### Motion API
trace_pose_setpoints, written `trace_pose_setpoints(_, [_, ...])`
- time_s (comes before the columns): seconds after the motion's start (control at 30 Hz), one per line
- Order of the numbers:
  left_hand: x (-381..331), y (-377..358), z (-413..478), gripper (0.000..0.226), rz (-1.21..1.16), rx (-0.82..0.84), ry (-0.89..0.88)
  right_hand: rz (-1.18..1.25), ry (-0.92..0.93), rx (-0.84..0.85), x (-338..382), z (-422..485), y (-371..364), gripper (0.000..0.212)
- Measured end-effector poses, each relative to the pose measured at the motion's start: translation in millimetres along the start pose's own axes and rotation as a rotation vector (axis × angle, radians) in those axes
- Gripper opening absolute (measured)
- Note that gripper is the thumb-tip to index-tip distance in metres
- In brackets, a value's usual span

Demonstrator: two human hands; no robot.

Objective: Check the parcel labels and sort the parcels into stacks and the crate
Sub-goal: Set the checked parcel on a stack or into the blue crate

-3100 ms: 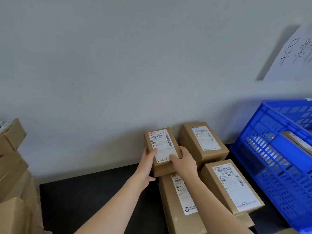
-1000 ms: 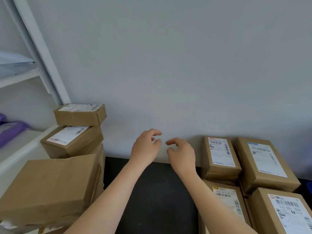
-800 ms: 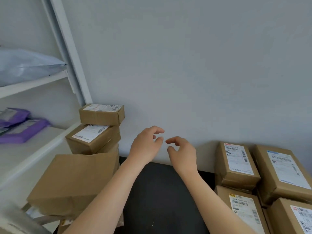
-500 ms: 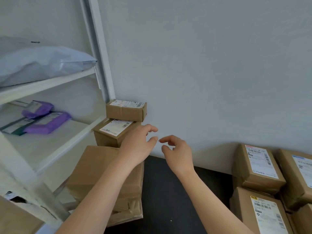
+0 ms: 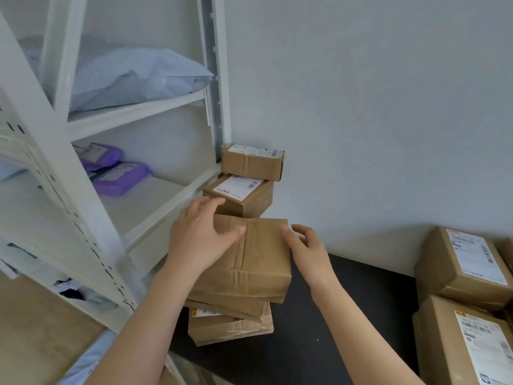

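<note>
My left hand (image 5: 200,237) lies on the top parcel (image 5: 252,257) of a stack at the left end of the black table (image 5: 333,329). The palm is flat on the brown paper, the fingers are nearly straight and reach over the far left corner, and the thumb points across the top. My right hand (image 5: 308,251) is at the right edge of the same parcel. Its fingers are bent and the thumb tip touches the edge, but I cannot tell if it really holds the parcel. The upper face of this parcel shows only tape and creases. Under it are more brown parcels. Behind the stack, next to the white shelf (image 5: 155,107), stand two small boxes (image 5: 244,198), one on the other, both with labels up. At the right side are parcels with labels (image 5: 466,265).
</note>
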State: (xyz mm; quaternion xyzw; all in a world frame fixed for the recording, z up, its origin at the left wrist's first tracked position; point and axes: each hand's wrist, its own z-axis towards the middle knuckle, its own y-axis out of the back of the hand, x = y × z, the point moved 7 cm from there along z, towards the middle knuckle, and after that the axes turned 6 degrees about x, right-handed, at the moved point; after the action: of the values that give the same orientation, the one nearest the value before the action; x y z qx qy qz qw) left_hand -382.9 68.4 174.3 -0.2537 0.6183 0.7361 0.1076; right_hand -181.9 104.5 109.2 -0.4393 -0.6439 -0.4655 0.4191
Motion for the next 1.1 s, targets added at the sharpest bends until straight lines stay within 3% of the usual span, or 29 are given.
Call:
trace_pose_setpoints(0.13, [26,-11,-3,0.089,-0.029,0.163,0.13,0.126,-0.185,0.098,-19,-1,-15,0.072])
trace_pose_setpoints(0.23, [28,-18,-4,0.091,-0.045,0.214,0.148,0.258,-0.271,0.16,-28,-4,-25,0.069])
trace_pose_setpoints(0.47, [7,-8,-2,0.082,-0.101,0.168,0.072,0.304,-0.203,0.071,-16,-3,-8,0.053])
trace_pose_setpoints(0.77, [-47,-8,9,0.066,-0.377,0.09,-0.101,0.525,-0.191,-0.032,-18,-9,51,0.042])
trace_pose_setpoints(1.1, [-96,-51,31,0.058,-0.335,0.234,-0.174,0.519,-0.234,-0.129,-38,-11,122,0.037])
